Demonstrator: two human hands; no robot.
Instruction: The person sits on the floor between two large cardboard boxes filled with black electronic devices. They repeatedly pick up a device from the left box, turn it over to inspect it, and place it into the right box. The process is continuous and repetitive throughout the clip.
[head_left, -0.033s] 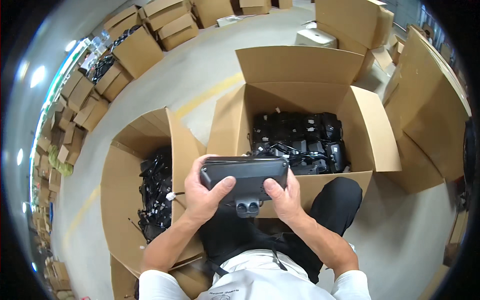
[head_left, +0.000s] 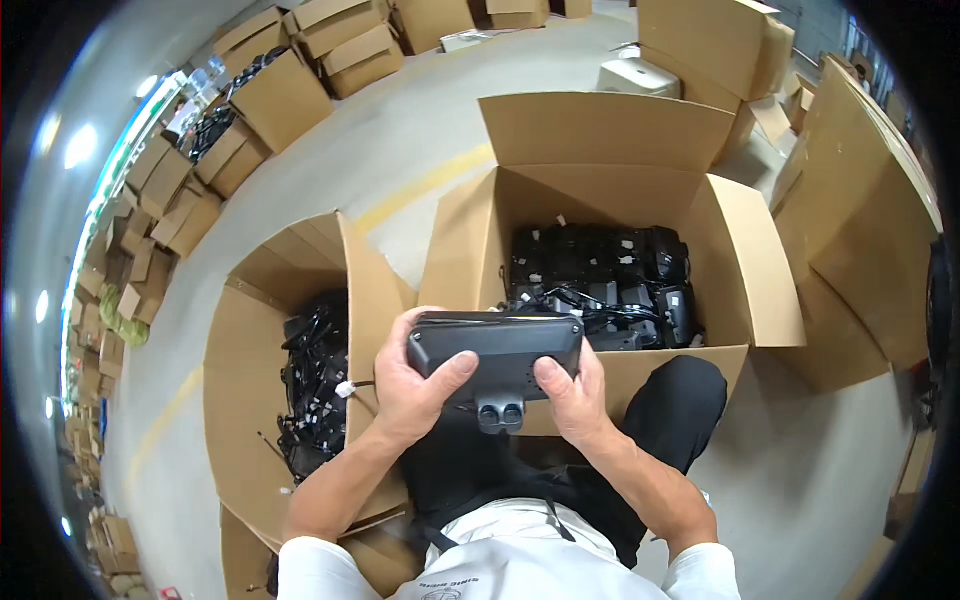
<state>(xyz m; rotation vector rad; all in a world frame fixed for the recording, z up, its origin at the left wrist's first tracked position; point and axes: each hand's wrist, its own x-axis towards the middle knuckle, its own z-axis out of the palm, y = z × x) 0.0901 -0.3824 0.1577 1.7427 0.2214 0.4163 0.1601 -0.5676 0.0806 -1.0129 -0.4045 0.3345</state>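
Black flat device (head_left: 497, 352) held level above the lap — left hand (head_left: 408, 388) and right hand (head_left: 570, 392) clasp its two ends, thumbs on top. Step looks like inspection. Beyond: open carton (head_left: 610, 130) of similar black units; side carton (head_left: 255, 400) of cables at left. Placing it calls for a one-hand release.

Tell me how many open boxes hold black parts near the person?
2: one open box straight ahead, one open box to the left. A farther box also shows dark contents; others may be hidden.
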